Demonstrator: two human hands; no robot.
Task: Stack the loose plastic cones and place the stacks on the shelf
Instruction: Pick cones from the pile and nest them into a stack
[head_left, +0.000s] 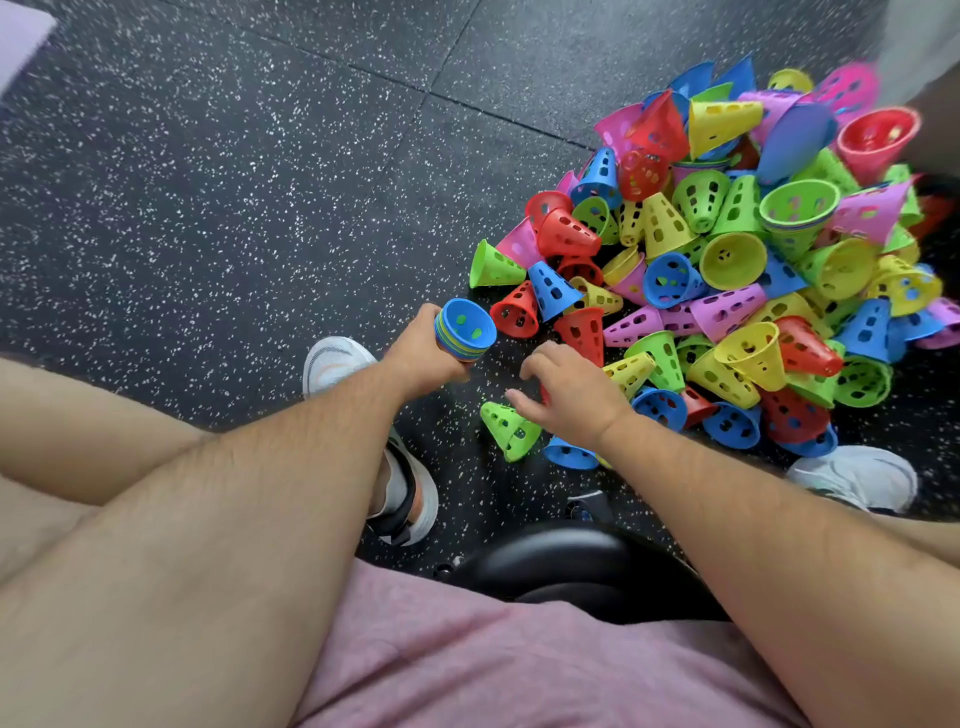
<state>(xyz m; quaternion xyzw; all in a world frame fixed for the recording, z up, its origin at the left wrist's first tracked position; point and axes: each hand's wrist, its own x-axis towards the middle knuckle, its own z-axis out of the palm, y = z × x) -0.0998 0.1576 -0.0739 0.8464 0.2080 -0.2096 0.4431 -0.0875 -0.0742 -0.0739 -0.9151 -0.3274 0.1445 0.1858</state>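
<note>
I see the heap of perforated coloured plastic cones (727, 249) on the speckled floor (260, 208), the left hand (421, 356) gripping a nested cone stack (465, 332) beside it, wide mouth tilted up toward me, tips hidden, the right hand (571, 397) with fingers loosely spread.

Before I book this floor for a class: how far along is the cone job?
Early. Done: one short stack, blue cone innermost, gripped in the left hand. In hand: the right hand reaches to the near edge of the pile; its grasp is unclear. Left: that whole pile of loose cones; no shelf in view.
</note>
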